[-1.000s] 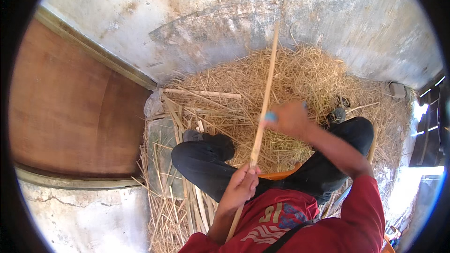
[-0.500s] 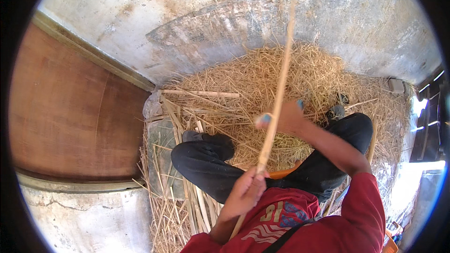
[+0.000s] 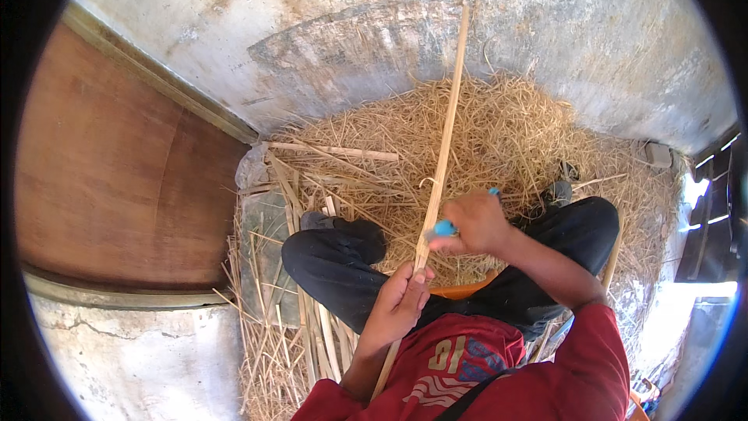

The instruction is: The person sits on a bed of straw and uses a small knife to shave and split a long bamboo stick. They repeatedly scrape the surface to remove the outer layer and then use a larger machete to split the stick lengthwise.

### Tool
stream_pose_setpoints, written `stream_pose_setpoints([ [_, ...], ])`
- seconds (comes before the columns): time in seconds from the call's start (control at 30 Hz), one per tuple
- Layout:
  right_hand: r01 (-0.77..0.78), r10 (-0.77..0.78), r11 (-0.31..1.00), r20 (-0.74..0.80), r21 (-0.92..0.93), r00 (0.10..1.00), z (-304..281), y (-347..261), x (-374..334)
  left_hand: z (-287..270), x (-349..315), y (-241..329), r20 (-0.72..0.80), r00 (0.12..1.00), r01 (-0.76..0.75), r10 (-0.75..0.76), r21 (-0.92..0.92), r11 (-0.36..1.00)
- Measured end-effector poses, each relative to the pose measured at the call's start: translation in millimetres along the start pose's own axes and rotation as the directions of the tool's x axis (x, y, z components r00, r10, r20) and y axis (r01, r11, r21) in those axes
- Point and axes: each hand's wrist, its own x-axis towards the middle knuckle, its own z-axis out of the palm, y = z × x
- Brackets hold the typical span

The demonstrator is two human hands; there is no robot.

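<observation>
A long, pale strip of split bamboo or wood (image 3: 446, 136) slants up from my lap toward the wall. My left hand (image 3: 403, 296) is closed round its lower part, thumb along the top, and the lower end runs back under my forearm. My right hand (image 3: 477, 222) is closed on a small tool with a blue handle (image 3: 444, 228), pressed close to the strip just above my left hand. Whatever edge the tool has is hidden or blurred. A thin curled shaving (image 3: 425, 182) sticks out from the strip's left side.
A deep heap of shavings (image 3: 499, 121) covers the floor between my legs and the stained wall (image 3: 374, 39). More pale strips (image 3: 331, 335) lie by my left leg, near a grey slab (image 3: 265, 222). A brown wooden panel (image 3: 117, 179) stands at left.
My right hand with the blue-handled tool has come down the strip toward my left hand. The strip's far end has swung left, and a curled shaving now shows on it.
</observation>
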Motion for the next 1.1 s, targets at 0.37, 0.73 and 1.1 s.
stream_pose_setpoints([
  [0.37,-0.213,0.217,0.953,-0.005,-0.213,0.976,3.4,56.3,21.8,3.5,-6.7,-13.9,-0.014,1.0,-0.002,0.004,0.111,0.994],
  [0.73,-0.115,0.135,0.986,0.166,-0.122,0.977,-12.4,26.2,14.3,-1.8,-1.8,1.5,0.169,0.976,0.207,-0.137,-0.532,0.821],
  [1.1,-0.007,0.024,0.997,0.219,-0.08,0.975,-14.8,5.1,14.4,-0.2,-2.5,3.4,0.081,0.984,0.18,-0.161,-0.506,0.844],
])
